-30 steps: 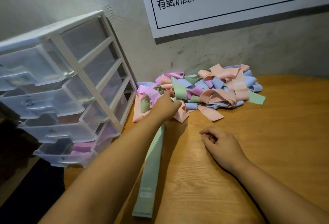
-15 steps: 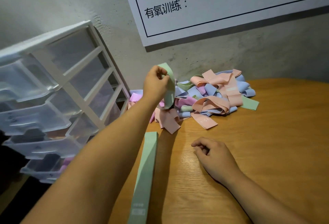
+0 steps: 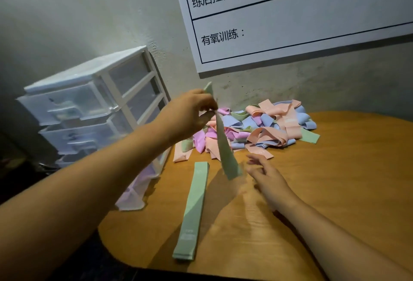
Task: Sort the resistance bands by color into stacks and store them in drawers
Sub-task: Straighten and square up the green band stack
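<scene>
Your left grip (image 3: 190,111) has pulled a green band (image 3: 225,153) up clear of the pile (image 3: 263,128), pinching its top, while your empty, loose-fingered right grip (image 3: 268,178) rises toward it, likely to flatten it for the green stack (image 3: 194,209).

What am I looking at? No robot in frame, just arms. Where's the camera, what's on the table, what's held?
There is no robot: a person works with bare hands. The picture comes from a wide-angle camera worn on the person's head, looking forward and down, so both arms enter from the bottom edge. The left hand pinches a green band near its top end, and the band hangs down above the table. The right hand is open with its fingers spread, close to the band's lower end. It is blurred and holds nothing. On the wooden table lies a flat green band, possibly a small stack. By the wall sits a mixed pile of pink, blue, lilac and green bands. A white drawer unit stands at the left, and a wall chart hangs above.
</scene>
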